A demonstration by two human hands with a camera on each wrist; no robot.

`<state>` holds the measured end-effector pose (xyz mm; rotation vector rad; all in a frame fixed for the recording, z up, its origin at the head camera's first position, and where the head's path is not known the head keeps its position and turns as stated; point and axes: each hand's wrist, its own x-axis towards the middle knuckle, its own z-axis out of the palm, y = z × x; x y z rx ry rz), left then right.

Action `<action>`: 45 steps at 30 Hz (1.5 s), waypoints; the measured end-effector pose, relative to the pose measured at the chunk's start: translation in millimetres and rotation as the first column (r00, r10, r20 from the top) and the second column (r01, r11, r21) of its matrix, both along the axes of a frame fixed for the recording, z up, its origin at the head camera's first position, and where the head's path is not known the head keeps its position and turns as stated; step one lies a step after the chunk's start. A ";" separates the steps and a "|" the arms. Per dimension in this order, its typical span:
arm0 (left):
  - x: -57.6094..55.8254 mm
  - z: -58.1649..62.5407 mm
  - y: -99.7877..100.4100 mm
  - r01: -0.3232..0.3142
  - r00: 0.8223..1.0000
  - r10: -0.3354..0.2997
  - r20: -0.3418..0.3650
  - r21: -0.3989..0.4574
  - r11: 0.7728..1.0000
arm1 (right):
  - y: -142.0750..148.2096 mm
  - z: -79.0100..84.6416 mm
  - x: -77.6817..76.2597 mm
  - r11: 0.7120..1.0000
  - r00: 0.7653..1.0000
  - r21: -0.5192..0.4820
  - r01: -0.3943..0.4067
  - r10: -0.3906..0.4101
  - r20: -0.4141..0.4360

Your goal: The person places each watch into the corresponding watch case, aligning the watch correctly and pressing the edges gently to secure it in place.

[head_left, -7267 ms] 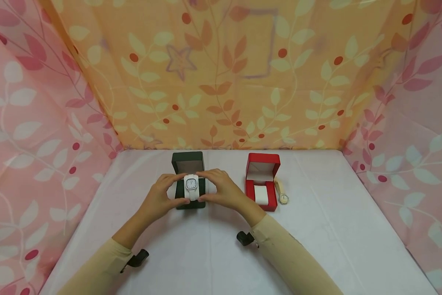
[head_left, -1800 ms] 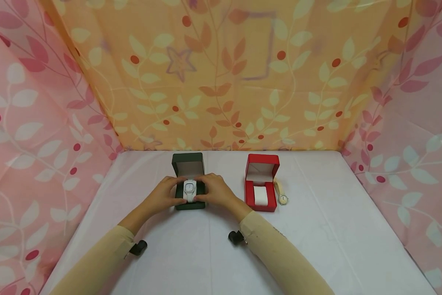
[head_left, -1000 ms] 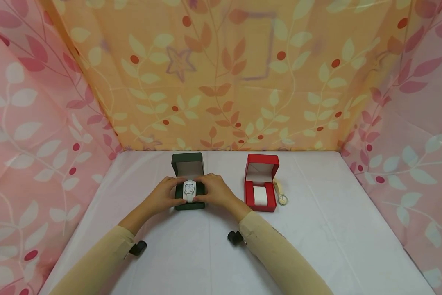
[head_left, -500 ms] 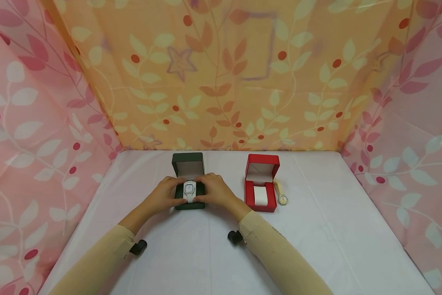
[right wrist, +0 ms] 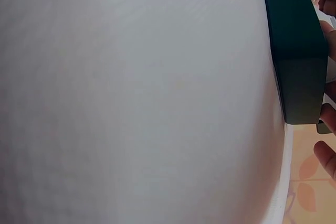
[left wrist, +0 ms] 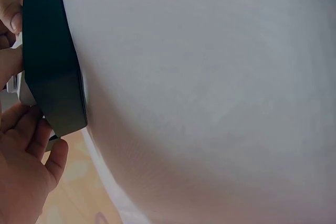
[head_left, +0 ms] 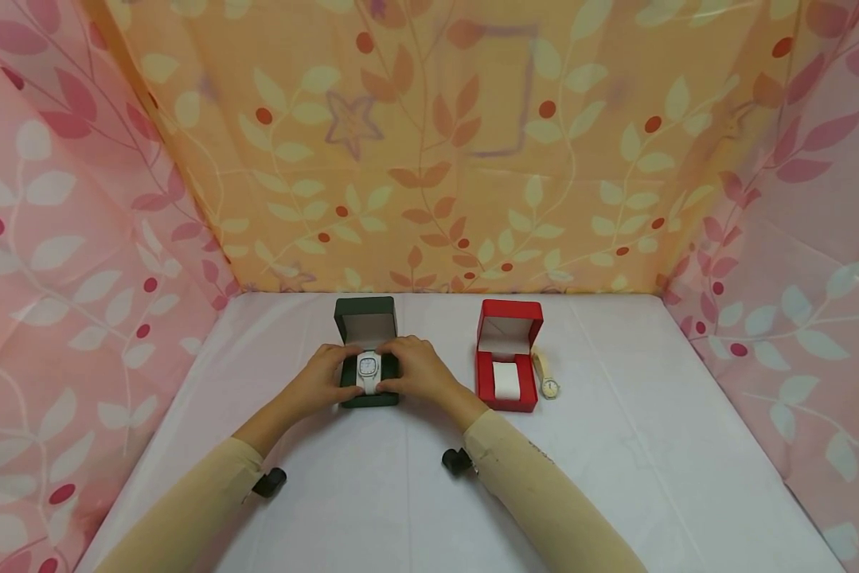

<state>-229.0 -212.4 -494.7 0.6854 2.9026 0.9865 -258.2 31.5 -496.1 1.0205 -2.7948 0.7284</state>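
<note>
Both the left hand [head_left: 322,376] and right hand [head_left: 422,369] pinch a cushion-mounted white wristwatch [head_left: 368,371].
Its pale, rounded-square dial [head_left: 368,366] shows within an open dark-green box [head_left: 365,308].

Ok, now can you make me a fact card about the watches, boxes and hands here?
left hand: holds the white watch from its left
right hand: holds it from its right
white watch: face showing, at the green box; how deep it sits is hard to tell
green box: open, lid up
red box: open, white cushion inside
pale-strapped watch: lies on the white cloth, right of the red box
</note>
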 end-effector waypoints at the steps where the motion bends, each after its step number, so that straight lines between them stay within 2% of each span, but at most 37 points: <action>1: 0.4 0.5 0.0 -0.001 1.000 0.001 -0.002 0.005 1.000 | -0.1 -0.1 -0.1 1.000 1.000 -0.001 0.000 0.000 0.001; 10: 3.6 1.5 -1.3 0.001 0.999 0.000 -0.047 0.027 1.000 | -1.8 3.8 2.0 1.000 1.000 0.025 0.000 0.000 0.011; 18: 1.7 -2.6 -2.1 0.012 0.996 -0.011 -0.090 0.007 1.000 | -2.0 0.6 -1.1 0.999 1.000 0.038 -0.003 0.003 0.005; 30: 0.6 -3.2 -2.1 0.007 0.998 -0.008 -0.068 -0.001 1.000 | -2.7 -0.2 -3.2 0.999 1.000 0.046 -0.005 0.004 0.018; 38: 2.2 2.4 -0.9 0.016 0.998 -0.017 -0.054 -0.020 1.000 | -2.1 -0.7 -5.1 0.999 0.999 0.047 -0.008 0.006 0.038; 45: -0.7 7.1 1.6 0.046 0.992 -0.059 -0.110 -0.117 0.992 | -1.1 0.1 -8.1 0.998 0.999 0.064 -0.008 0.005 0.044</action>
